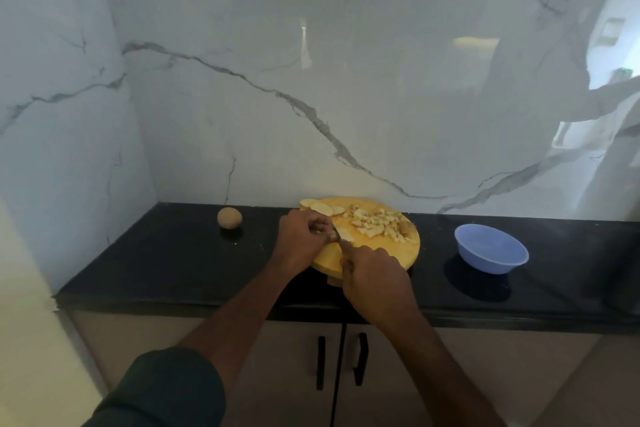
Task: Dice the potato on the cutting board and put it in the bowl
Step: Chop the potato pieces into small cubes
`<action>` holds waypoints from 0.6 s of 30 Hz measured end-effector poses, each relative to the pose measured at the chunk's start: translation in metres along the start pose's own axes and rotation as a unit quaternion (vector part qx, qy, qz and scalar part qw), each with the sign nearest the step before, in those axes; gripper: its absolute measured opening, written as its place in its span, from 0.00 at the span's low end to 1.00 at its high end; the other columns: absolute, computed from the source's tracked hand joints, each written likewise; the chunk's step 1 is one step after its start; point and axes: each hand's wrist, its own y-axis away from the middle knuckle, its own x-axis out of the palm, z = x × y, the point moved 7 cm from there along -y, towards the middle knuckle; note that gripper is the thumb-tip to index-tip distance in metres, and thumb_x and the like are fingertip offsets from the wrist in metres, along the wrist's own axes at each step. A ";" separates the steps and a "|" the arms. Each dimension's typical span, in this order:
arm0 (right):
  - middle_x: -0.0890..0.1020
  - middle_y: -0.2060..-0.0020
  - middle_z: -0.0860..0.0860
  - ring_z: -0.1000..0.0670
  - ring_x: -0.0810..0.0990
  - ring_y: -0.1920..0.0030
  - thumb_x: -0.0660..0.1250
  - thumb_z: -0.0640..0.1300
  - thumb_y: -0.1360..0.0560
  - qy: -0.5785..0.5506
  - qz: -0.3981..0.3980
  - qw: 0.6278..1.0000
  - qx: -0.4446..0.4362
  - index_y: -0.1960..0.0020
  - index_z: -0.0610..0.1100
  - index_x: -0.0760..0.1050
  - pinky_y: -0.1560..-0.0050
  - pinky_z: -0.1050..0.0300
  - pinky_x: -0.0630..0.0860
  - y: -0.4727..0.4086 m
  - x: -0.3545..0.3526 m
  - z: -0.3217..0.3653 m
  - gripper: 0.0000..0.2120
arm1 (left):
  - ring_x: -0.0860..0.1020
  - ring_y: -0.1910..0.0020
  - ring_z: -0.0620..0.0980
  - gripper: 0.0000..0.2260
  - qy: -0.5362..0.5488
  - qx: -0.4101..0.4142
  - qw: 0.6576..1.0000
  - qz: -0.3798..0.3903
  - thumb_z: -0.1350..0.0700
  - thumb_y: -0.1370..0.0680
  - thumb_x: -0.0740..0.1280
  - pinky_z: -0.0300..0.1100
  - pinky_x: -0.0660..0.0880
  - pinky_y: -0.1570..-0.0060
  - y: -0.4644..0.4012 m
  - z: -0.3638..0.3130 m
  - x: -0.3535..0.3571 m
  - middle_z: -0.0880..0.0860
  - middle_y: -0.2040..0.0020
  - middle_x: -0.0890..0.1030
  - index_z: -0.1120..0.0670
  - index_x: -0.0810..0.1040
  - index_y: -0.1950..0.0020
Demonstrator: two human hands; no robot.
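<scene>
Potato: a pale slice [345, 235] lies on the round wooden cutting board [408, 248], under the knife.
Diced pieces: a heap [375, 224] on the far right part of the board.
Slices: a few uncut rounds [322, 207] at the far left edge of the board.
Left hand [303, 239]: curled, fingertips pinning the slice being cut.
Right hand [375, 279]: closed round the handle of the knife [337, 235], blade angled down onto the slice.
Bowl: blue bowl [491, 248] on the dark surface [173, 263], right of the board, apart from it.
Whole potato [229, 218]: on the surface, left of the board, near the marble wall [311, 80].
</scene>
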 end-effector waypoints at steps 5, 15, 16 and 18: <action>0.80 0.43 0.48 0.45 0.77 0.47 0.50 0.53 0.15 -0.006 0.008 1.000 0.002 0.20 0.54 0.62 0.59 0.53 0.65 0.007 -0.003 -0.001 0.23 | 0.81 0.62 0.33 0.11 -0.005 -0.008 1.000 0.004 0.62 0.32 0.80 0.26 0.75 0.57 0.000 0.001 0.001 0.42 0.63 0.83 0.56 0.87 0.51; 0.82 0.44 0.51 0.48 0.79 0.49 0.52 0.53 0.14 -0.050 -0.012 0.999 -0.015 0.21 0.56 0.64 0.56 0.53 0.74 0.031 -0.020 -0.011 0.22 | 0.83 0.58 0.39 0.15 -0.029 -0.010 1.000 0.008 0.58 0.31 0.80 0.34 0.79 0.51 0.000 -0.001 0.001 0.45 0.60 0.85 0.57 0.86 0.45; 0.83 0.47 0.51 0.48 0.79 0.51 0.53 0.53 0.15 -0.070 -0.025 0.997 -0.012 0.22 0.56 0.66 0.55 0.52 0.76 0.034 -0.025 -0.015 0.21 | 0.83 0.57 0.39 0.15 -0.036 -0.011 0.999 0.008 0.58 0.31 0.80 0.36 0.80 0.50 -0.001 -0.001 0.000 0.43 0.61 0.84 0.56 0.86 0.45; 0.84 0.52 0.52 0.49 0.80 0.54 0.55 0.53 0.15 -0.097 -0.052 0.994 -0.003 0.23 0.56 0.69 0.56 0.51 0.77 0.038 -0.035 -0.024 0.21 | 0.82 0.57 0.39 0.15 -0.048 -0.013 0.999 0.009 0.56 0.30 0.80 0.38 0.80 0.50 -0.001 -0.001 0.000 0.42 0.60 0.84 0.55 0.86 0.45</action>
